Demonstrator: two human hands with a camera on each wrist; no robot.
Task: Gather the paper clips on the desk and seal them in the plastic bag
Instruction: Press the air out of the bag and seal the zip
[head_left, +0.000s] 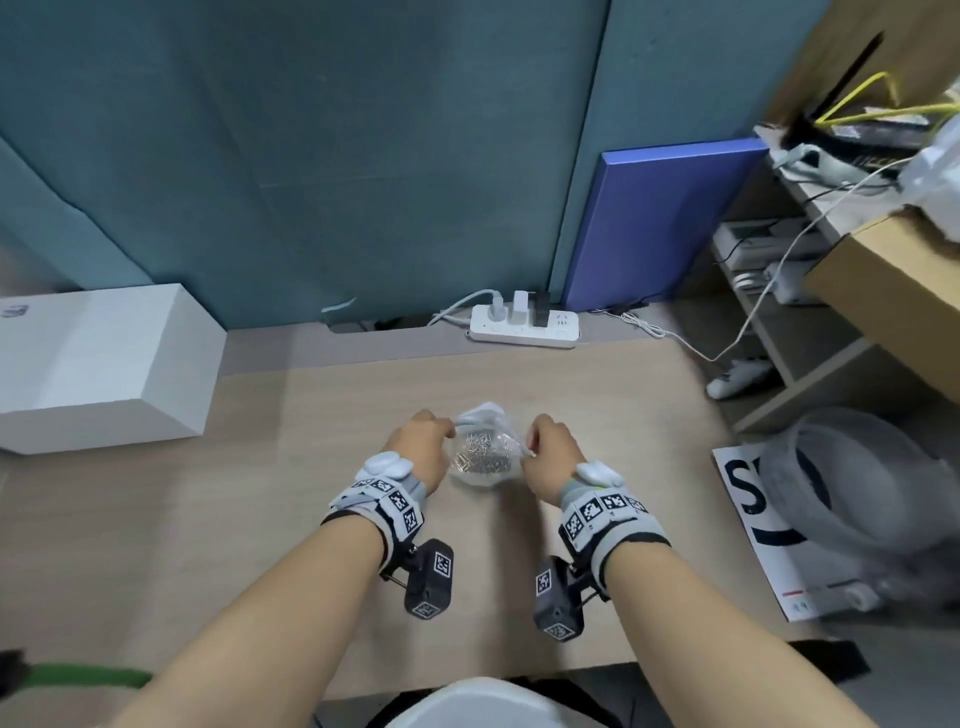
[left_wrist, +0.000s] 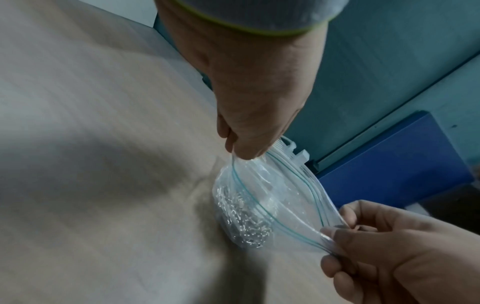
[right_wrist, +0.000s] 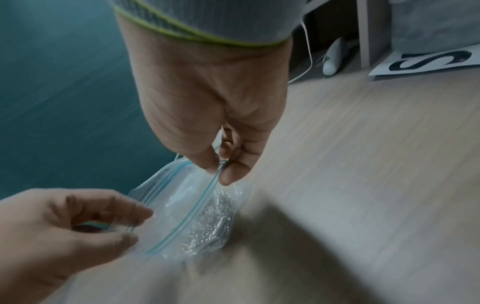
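Note:
A clear zip plastic bag (head_left: 485, 470) rests on the middle of the wooden desk (head_left: 311, 467), with a heap of silver paper clips (head_left: 480, 457) inside it. My left hand (head_left: 451, 427) pinches the left end of the bag's mouth. My right hand (head_left: 531, 441) pinches the right end. In the left wrist view, the left hand (left_wrist: 241, 152) and the right hand (left_wrist: 337, 236) hold the bag (left_wrist: 272, 195) stretched between them. Its two teal zip lines stand apart there, above the paper clips (left_wrist: 241, 216). The right wrist view shows the right hand (right_wrist: 221, 170), the left hand (right_wrist: 124, 226), the bag (right_wrist: 179, 197) and the paper clips (right_wrist: 210, 222).
A white box (head_left: 98, 364) stands at the desk's left. A power strip (head_left: 524, 325) with plugs lies at the back by the teal partition, next to a blue board (head_left: 660, 223). To the right are a cluttered shelf, a cardboard box (head_left: 893, 291), a lettered sign (head_left: 753, 499) and a grey bin (head_left: 852, 493).

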